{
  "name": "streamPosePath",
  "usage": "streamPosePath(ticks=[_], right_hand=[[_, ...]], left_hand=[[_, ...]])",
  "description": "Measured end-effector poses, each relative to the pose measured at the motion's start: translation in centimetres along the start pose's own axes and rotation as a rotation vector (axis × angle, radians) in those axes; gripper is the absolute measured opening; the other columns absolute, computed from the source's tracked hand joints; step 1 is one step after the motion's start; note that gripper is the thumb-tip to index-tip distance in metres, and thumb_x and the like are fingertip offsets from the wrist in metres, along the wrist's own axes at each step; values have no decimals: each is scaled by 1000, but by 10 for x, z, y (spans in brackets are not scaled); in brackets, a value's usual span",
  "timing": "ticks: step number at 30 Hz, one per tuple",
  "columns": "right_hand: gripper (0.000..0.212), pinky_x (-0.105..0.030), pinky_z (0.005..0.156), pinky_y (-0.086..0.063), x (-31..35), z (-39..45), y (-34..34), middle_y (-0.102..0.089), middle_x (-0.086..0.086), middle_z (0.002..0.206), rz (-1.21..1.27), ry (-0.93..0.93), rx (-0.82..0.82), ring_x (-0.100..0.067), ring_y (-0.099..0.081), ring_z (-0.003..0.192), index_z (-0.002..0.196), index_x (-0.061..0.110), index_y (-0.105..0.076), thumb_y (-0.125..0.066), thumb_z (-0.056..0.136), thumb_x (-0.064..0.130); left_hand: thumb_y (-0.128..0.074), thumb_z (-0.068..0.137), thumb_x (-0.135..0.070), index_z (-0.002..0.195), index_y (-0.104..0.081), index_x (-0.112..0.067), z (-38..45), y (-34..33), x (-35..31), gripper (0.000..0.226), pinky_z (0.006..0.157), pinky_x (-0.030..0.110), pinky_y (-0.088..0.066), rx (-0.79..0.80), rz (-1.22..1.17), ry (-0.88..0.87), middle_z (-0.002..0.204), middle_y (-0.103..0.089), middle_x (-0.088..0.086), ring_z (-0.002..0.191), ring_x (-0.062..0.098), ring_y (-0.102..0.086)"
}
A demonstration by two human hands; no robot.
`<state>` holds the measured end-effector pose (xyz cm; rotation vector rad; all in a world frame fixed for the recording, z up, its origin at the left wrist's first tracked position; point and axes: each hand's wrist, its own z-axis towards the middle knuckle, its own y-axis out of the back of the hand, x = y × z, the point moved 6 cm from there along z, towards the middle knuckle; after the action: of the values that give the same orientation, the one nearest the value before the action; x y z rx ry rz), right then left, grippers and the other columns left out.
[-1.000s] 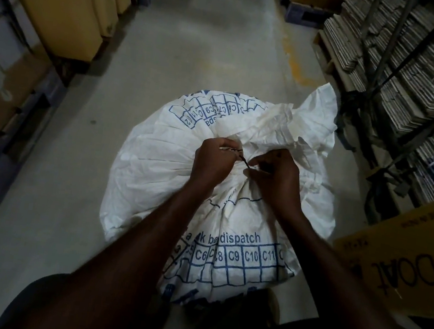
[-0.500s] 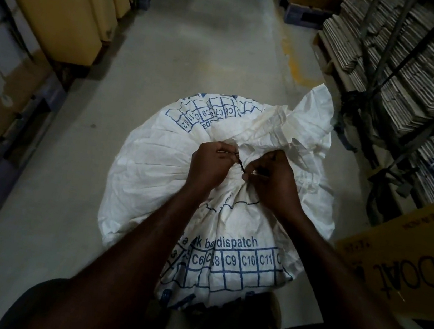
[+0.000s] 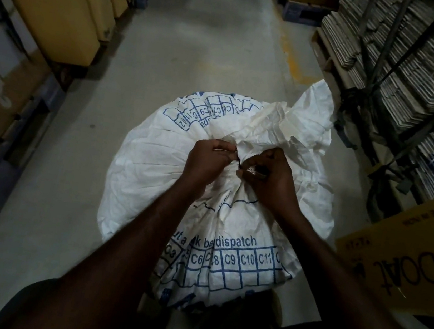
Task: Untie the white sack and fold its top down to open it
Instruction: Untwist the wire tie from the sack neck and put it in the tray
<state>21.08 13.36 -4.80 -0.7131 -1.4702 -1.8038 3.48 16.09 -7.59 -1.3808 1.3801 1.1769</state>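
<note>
A bulging white sack with blue grid print stands on the concrete floor in front of me. Its neck is gathered and bound by a thin dark tie; the loose top flares up and to the right beyond the knot. My left hand pinches the tie from the left side of the neck. My right hand pinches it from the right, fingertips almost meeting the left hand's. The knot itself is mostly hidden by my fingers.
Tall yellow-brown cartons line the left side of the aisle. Racks of stacked flat cardboard fill the right. A brown box marked "boAt" sits close at my right. The grey floor runs ahead.
Both hands stay at the sack's neck, working the tie with small finger movements; they have shifted slightly closer together. The sack has not moved.
</note>
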Motion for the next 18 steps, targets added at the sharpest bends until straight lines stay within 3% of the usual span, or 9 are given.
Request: streamPosePath(ticks=[3,6,10,14,18], right_hand=[[15,-25,87,-58,7,-2,6,-56,-7,105,32,15,12,-13,-67,94,89,16,-82,-92,79,13],[13,-5,83,-44,24,-10,16,-63,-3,103,-15,113,63,7,-61,95,89,13,-82,-90,80,12],[6,-17,84,-48,50,-31,32,-71,0,97,-13,229,148,-4,-66,94,90,13,-81,-81,85,16],[7,-20,80,-49,65,-53,47,-73,5,93,-66,315,212,-7,-70,88,94,16,-79,-74,92,21],[10,-31,79,-53,65,-68,59,-76,8,93,-108,377,224,-10,-73,87,94,15,-78,-74,93,7]], left_hand=[[-79,81,-13,96,-84,-18,-2,2,-5,16,78,28,-50,-6,10,-23,92,-84,0,79,7,-72],[-74,84,-2,89,-83,-19,-3,5,-9,19,66,25,-45,13,25,-54,77,-78,-7,62,-1,-63],[-79,86,-1,87,-79,-15,-7,3,-16,14,67,24,-46,50,72,-107,69,-73,-13,63,-2,-62],[-82,84,-12,102,-83,-16,-16,8,-20,18,80,36,-53,31,76,-113,93,-84,1,82,12,-72],[-72,92,-2,104,-80,-14,-41,14,-34,19,69,24,-49,28,113,-208,86,-80,-9,73,-4,-64]])
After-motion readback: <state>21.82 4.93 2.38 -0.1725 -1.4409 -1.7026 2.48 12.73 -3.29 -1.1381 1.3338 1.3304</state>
